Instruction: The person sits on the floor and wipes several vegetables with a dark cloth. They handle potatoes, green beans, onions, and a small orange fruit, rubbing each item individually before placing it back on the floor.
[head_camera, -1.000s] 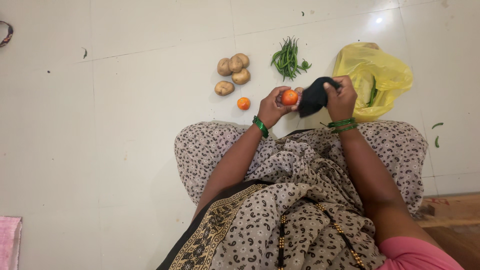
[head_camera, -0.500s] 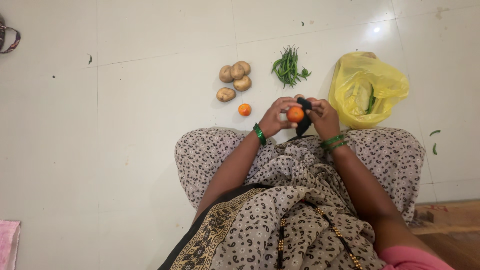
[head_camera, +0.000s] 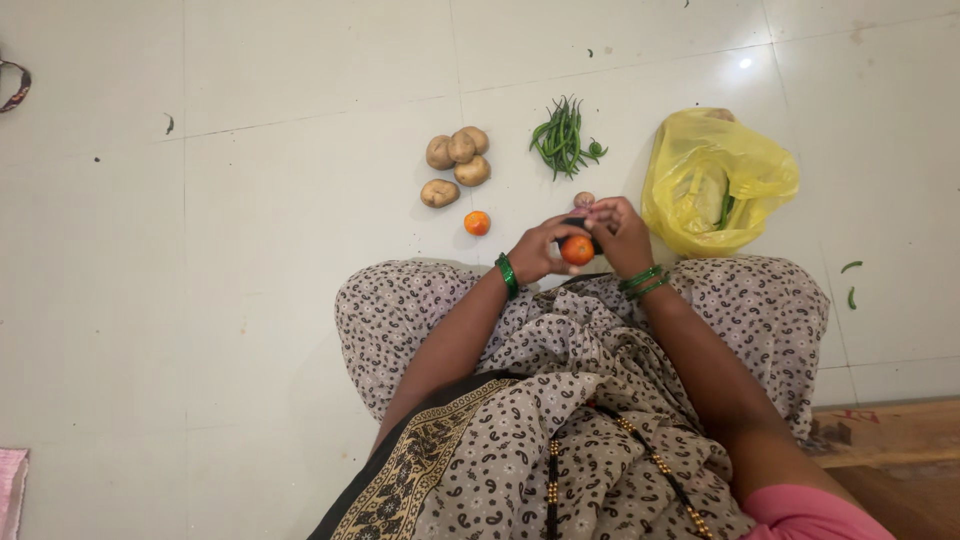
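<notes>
Pale floor tiles (head_camera: 300, 250) spread below my lap. My left hand (head_camera: 535, 252) curls around an orange tomato (head_camera: 577, 250), fingers closed on it. My right hand (head_camera: 618, 232) grips a black cloth (head_camera: 580, 222) against the tomato, both wrists raised above my knees.

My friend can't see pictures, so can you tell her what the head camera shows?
A seated person's left hand holds a round orange-red tomato while the right hand presses a black cloth to it. On the pale tiled floor lie four brown potatoes, another small tomato, green chillies and a yellow plastic bag.
</notes>
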